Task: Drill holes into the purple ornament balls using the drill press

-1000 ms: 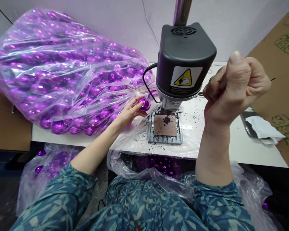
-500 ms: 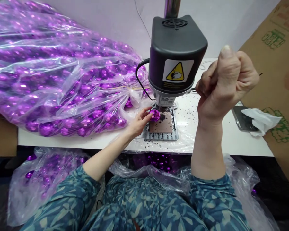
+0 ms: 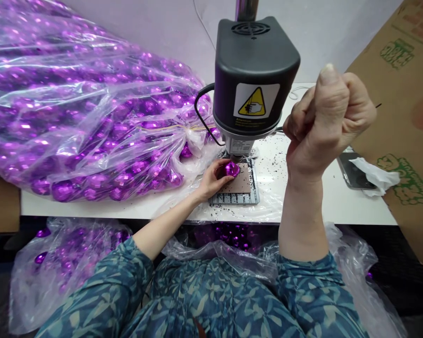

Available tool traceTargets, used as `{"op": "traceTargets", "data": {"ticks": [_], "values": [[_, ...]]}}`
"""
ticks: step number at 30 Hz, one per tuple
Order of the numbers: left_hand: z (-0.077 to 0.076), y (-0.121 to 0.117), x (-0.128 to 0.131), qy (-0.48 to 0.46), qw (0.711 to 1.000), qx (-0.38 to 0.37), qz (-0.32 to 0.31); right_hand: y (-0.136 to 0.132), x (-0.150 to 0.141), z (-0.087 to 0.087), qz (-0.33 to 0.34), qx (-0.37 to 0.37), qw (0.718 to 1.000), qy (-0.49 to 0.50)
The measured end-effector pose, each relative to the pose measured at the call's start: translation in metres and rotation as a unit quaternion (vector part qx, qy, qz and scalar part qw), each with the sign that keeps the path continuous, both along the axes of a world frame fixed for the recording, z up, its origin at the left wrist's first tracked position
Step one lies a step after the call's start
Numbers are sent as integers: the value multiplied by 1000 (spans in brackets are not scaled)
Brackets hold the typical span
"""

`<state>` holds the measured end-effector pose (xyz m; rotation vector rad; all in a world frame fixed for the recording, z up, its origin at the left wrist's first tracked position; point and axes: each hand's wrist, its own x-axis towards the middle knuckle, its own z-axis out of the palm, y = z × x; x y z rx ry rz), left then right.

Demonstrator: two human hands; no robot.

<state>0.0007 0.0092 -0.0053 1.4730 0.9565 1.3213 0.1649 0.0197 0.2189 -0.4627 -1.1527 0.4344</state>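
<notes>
My left hand [image 3: 213, 179] pinches a shiny purple faceted ball [image 3: 231, 168] and holds it on the brown pad of the metal base plate [image 3: 249, 196], right under the black drill press head [image 3: 254, 80]. My right hand [image 3: 324, 123] is raised in a fist, closed round the thin lever that sticks out from the right side of the machine. The drill tip is hidden behind the machine head.
A big clear bag [image 3: 77, 117] stuffed with purple balls lies on the white table [image 3: 338, 206] at left. More bagged balls sit below the table [image 3: 70, 253] and in my lap [image 3: 229, 234]. A cardboard box [image 3: 402, 122], a phone [image 3: 354, 172] and a tissue [image 3: 375, 174] are at right. Dark shavings speckle the table.
My left hand carried the purple ball from beside the bag rightward onto the plate under the drill head. My right fist stayed on the lever.
</notes>
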Motion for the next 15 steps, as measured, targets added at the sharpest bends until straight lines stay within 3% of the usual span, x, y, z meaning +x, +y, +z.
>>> {"op": "traceTargets", "data": {"ticks": [4, 15], "values": [[3, -8, 1, 20, 999, 8, -30, 2, 1, -2, 15, 12, 1000, 11], [4, -16, 6, 17, 1000, -5, -11, -1, 2, -6, -10, 13, 1000, -13]]}}
